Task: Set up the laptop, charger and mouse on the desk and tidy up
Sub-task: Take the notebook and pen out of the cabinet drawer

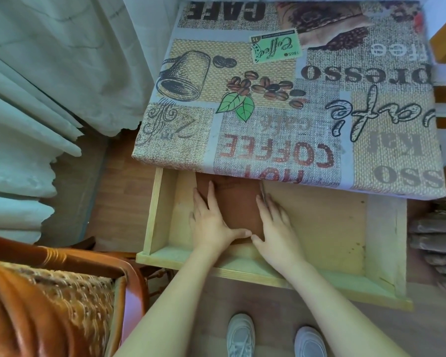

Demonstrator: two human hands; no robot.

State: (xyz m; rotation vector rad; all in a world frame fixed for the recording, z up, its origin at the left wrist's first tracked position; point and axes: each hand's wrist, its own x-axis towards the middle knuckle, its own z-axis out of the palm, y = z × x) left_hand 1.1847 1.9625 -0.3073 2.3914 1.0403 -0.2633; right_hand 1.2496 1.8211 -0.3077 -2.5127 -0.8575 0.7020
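A pale wooden drawer (345, 276) stands pulled out from under the desk (281, 99), whose top is covered by a coffee-print cloth. Inside the drawer lies a flat brown object (236, 207), perhaps a notebook or sleeve, with its far end hidden under the desk edge. My left hand (211, 220) lies flat along its left side with the thumb at its near edge. My right hand (276, 222) lies along its right side, thumb also at the near edge. Both hands bracket the brown object. No laptop, charger or mouse shows.
A wicker chair with a brown wooden frame (49, 292) stands at the lower left, close to the drawer's corner. Pale curtains (49, 86) hang at the left. Stacked dark items (438, 240) sit at the right. My two white shoes (276, 336) stand on the wooden floor below the drawer.
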